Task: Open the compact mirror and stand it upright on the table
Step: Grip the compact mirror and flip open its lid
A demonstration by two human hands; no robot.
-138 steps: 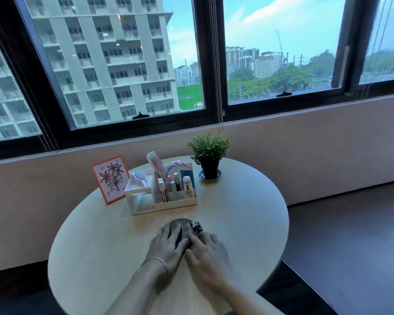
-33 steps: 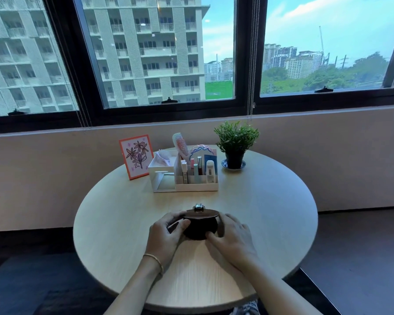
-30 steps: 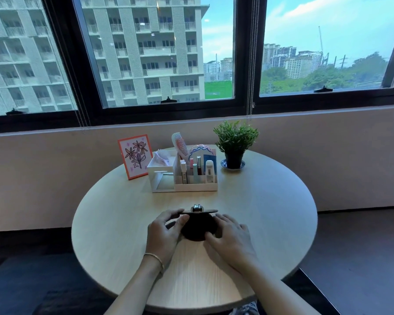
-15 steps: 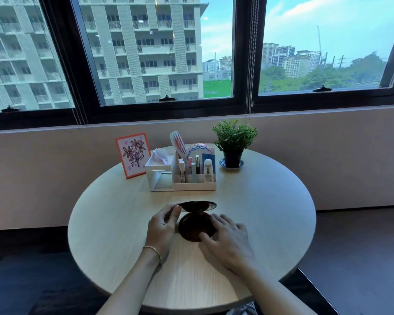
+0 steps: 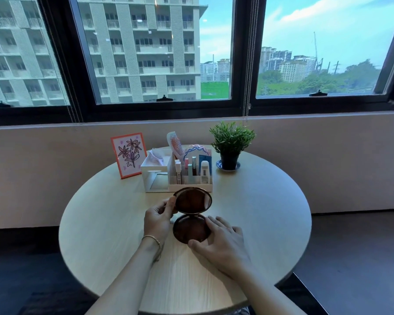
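Compact mirror point(image 5: 192, 214) sits open on the round counter point(image 5: 259, 212) between both hands, lid raised nearly upright. Left hand point(image 5: 157, 216) pinches the lid's left edge; right hand point(image 5: 222, 243) lies flat, fingers spread, touching the base's right rim. Organizer point(image 5: 178, 176) just beyond.

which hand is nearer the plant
Right. The right hand lies below the plant, at the mirror base's right edge; the left hand pinches the lid further left.
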